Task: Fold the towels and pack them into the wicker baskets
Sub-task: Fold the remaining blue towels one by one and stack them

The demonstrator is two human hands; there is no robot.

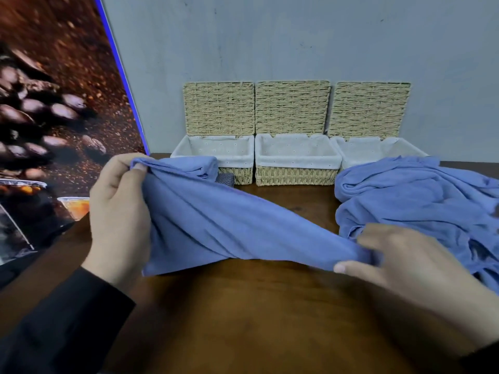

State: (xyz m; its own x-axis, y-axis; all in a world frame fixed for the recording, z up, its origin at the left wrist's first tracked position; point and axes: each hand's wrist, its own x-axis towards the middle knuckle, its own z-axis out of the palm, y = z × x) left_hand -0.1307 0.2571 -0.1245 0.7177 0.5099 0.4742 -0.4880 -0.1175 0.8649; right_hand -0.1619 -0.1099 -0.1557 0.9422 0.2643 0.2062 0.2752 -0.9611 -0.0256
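A blue cloth towel (229, 225) stretches above the dark wooden tabletop (243, 319) — the left hand (118, 211) pinches one corner, the right hand (399, 263) pinches the opposite end. Behind stand three open woven wicker baskets with white liners (297, 160), lids against the grey wall (297, 36). A heap of crumpled blue towels (418, 201) covers the right basket's front; a rolled blue towel (194, 166) sits before the left one.

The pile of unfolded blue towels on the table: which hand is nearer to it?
Right. The right hand sits against the front edge of the pile of unfolded blue towels, pinching one end of the held towel. The left hand pinches the other end, far across the table.
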